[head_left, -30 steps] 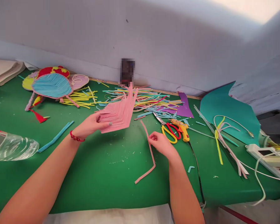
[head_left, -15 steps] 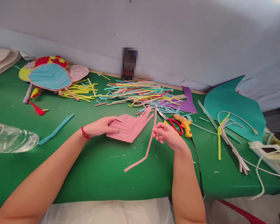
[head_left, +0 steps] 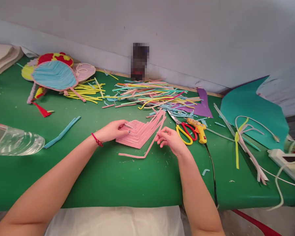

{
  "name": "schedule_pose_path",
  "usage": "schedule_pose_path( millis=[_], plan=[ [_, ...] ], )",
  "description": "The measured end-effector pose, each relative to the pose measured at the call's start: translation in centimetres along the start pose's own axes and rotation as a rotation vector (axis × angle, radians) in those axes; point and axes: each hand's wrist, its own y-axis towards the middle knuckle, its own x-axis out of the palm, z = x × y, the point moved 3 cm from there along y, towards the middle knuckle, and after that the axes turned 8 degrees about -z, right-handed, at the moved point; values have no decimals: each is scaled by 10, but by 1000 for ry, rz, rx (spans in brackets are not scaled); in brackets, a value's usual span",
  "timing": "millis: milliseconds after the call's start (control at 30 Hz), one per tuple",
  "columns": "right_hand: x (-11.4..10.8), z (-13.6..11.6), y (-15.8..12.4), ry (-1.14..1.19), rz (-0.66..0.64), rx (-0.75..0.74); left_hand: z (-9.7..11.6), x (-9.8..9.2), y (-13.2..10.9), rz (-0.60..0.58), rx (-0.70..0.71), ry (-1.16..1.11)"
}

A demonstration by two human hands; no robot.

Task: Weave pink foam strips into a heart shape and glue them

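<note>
My left hand (head_left: pixel 116 130) grips the left edge of a pink panel (head_left: pixel 140 132) made of bent pipe cleaners laid side by side in V shapes. Loose strip ends stick out at the panel's upper right. Between thumb and fingers, my right hand (head_left: pixel 169 139) pinches a single pink pipe cleaner (head_left: pixel 145 155). That strip is bent at an angle, its corner just below the panel and apart from its lower edge. Right of my right hand lie scissors (head_left: pixel 184 131) with red and yellow handles and a yellow glue gun (head_left: pixel 200 131).
A heap of coloured pipe cleaners (head_left: pixel 149 95) lies at the back. Fan-shaped pieces (head_left: pixel 54 75) rest at left, above a water bottle (head_left: pixel 17 139) and blue strips (head_left: pixel 62 132). Teal sheet (head_left: pixel 257 108), white power strip (head_left: pixel 286 164) and the glue gun's black cord (head_left: pixel 212 170) are at right.
My right hand has moved left with the pink pipe cleaner, bringing its bent corner up close beneath the panel's lower edge. My left hand keeps its hold on the panel.
</note>
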Motion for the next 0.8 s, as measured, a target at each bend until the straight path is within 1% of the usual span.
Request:
schedule_pose_path(
  millis=[200,433,600,700,767,800],
  plan=[
    [3,7,6,38,67,-26,-1,0,-1,64,4,77],
    [4,8,6,32,80,-35,2,0,-3,105,-43,118],
    [3,11,10,39,104,-42,6,0,-7,153,-77,209],
    [4,12,12,42,111,-40,15,0,-12,248,-43,343],
    [4,12,13,44,123,-39,25,1,-17,329,25,442],
    [4,11,13,45,127,-34,30,3,-20,352,74,473]
  ],
)
